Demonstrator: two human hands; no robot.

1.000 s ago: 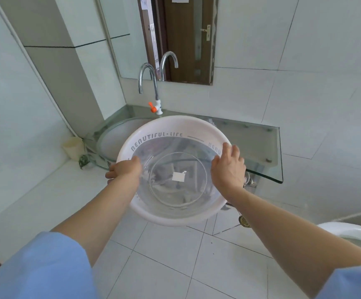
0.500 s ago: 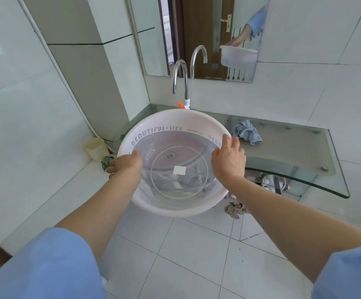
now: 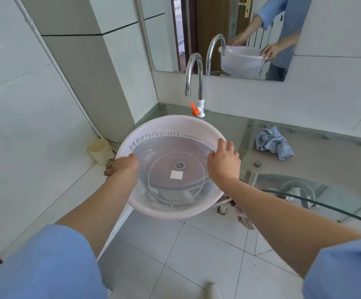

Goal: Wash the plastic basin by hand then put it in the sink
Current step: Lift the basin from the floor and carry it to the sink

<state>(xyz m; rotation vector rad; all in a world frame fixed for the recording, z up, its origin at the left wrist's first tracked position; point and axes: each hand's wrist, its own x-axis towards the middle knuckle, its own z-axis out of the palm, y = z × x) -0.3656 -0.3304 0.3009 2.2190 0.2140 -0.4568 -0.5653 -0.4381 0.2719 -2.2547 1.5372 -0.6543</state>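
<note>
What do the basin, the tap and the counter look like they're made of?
Basin: translucent, glossy plastic; the drain shows through its base. Tap: polished metal, probably chromed, given its mirror-like reflections. Counter: clear glass, likely tempered; floor tiles and plumbing are visible through it.

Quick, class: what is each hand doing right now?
Left hand: closed on the plastic basin at its left rim.
Right hand: closed on the basin's right rim.

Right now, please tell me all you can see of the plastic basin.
The plastic basin is round, with a pale pink rim and see-through walls and bottom. Grey letters near its rim read BEAUTIFUL LIFE, and a white sticker sits at its centre. It looks empty. It is held roughly level over the sink, left hand and right hand at opposite rims.
</note>
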